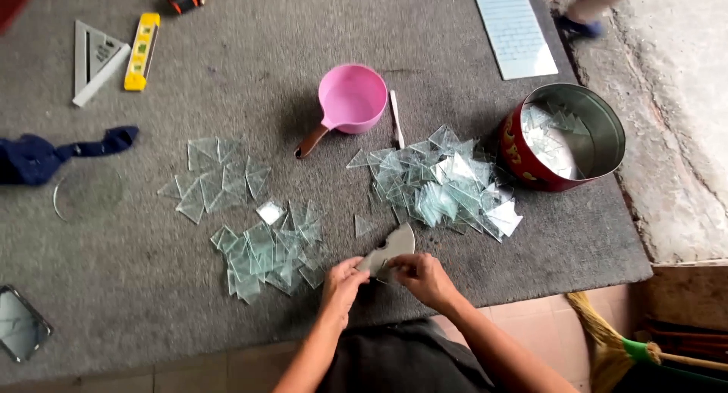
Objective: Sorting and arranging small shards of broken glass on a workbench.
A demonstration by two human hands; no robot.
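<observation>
Far out to the left of your grip a dark blue cloth [53,154] lies on the grey mat [152,287], with a round glass disc [87,192] just below it and a dark-framed rectangular pane [21,323] nearer to you. Up and away on that side sit a metal set square [92,59] and a yellow spirit level [141,50].

Closer in, a loose scatter of glass pieces [216,181] spreads above a denser pile of glass squares [269,256], which lies just beside your left hand [343,281].

You pinch a curved glass offcut [390,249] between both hands. Your left hand closes its fingertips on the near left edge; your right hand [425,278] closes on the near right edge. The offcut rises away from you, tilted, over the near part of the mat. It seems your thumbs press on top, though the view is too small to be sure.

Straight beyond the grip stands a pink scoop [353,99] with a brown handle, a white stick [396,118] just beside it. Up and to the right a big heap of glass shards [444,184] touches a red round tin [565,135] holding more glass. A ribbed white panel [516,29] lies further off. A broom [629,347] rests low to the right, off the mat.
</observation>
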